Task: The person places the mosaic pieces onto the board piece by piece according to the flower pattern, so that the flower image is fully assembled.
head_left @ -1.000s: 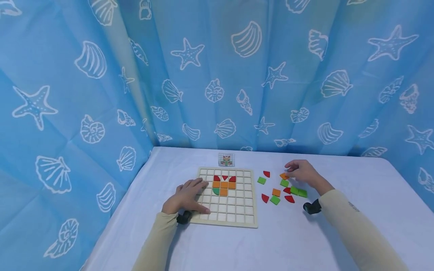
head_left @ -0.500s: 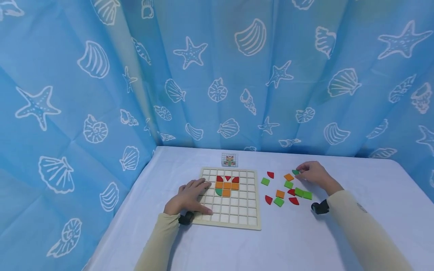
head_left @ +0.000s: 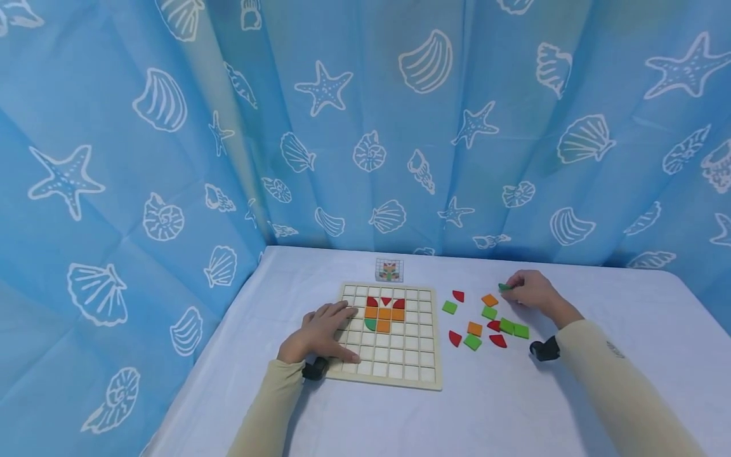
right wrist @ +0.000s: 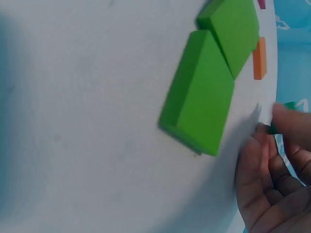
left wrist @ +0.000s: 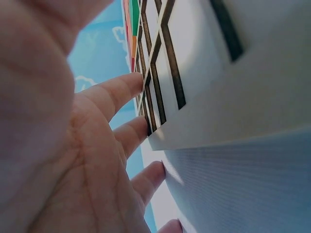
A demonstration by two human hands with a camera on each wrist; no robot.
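My left hand point(head_left: 321, 332) lies with fingers spread across the left edge of a cream grid board point(head_left: 394, 381). In the left wrist view, fingertips point(left wrist: 131, 85) touch the board's edge. Red, orange and green tiles fill some upper cells, among them an orange tile point(head_left: 384, 326) and a dark green quarter-circle tile point(head_left: 370, 324). To the right of the board, my right hand point(head_left: 533, 293) pinches a small dark green tile point(head_left: 505, 287) between thumb and fingers. Its full outline is hidden by the fingers. In the right wrist view, a light green square tile point(right wrist: 204, 97) lies near that hand.
Loose tiles lie between board and right hand: red quarter-circles point(head_left: 454, 338), an orange square point(head_left: 474, 328) and several light green squares point(head_left: 449, 307). A small pattern card point(head_left: 389, 270) lies behind the board. A blue curtain point(head_left: 342, 158) hangs behind the white-covered table point(head_left: 474, 406).
My right hand has moved right, from beside an orange tile to a dark green tile, which it now pinches. The left hand keeps its place on the board. The head view has shifted slightly.
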